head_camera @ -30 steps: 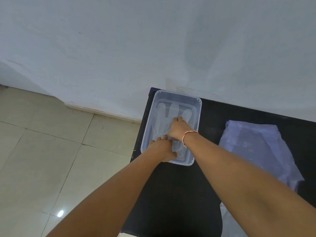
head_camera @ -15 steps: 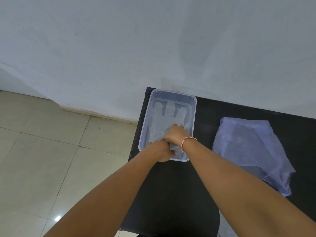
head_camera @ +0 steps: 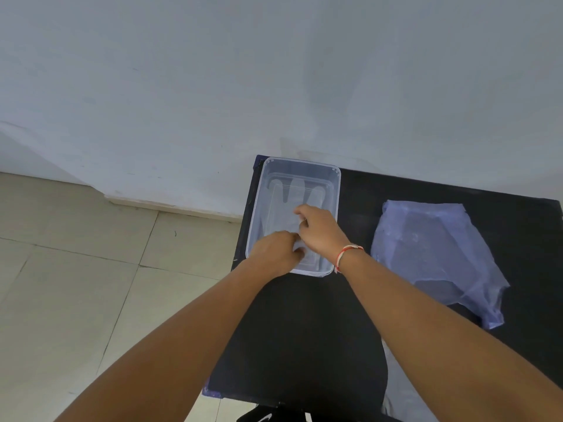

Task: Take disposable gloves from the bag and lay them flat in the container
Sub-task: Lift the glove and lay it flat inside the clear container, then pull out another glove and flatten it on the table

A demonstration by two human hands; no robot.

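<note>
A clear plastic container [head_camera: 334,190] stands at the black table's far left corner. A thin see-through disposable glove [head_camera: 294,193] lies flat inside it, fingers pointing to the far end. My left hand [head_camera: 274,254] rests inside the container's near end, fingers curled down onto the glove's cuff. My right hand [head_camera: 320,228], with a red and white wrist thread, presses on the glove's palm area near the middle. The pale blue bag [head_camera: 435,254] lies flat on the table to the right, apart from both hands.
The black table [head_camera: 304,330] ends just left of the container, with tiled floor [head_camera: 91,284] below. A white wall [head_camera: 274,86] runs along the table's far edge. A pale sheet [head_camera: 405,397] hangs at the near right.
My right hand has slid further up the glove, toward the far end. The left hand stays at the near end. The view has shifted slightly.
</note>
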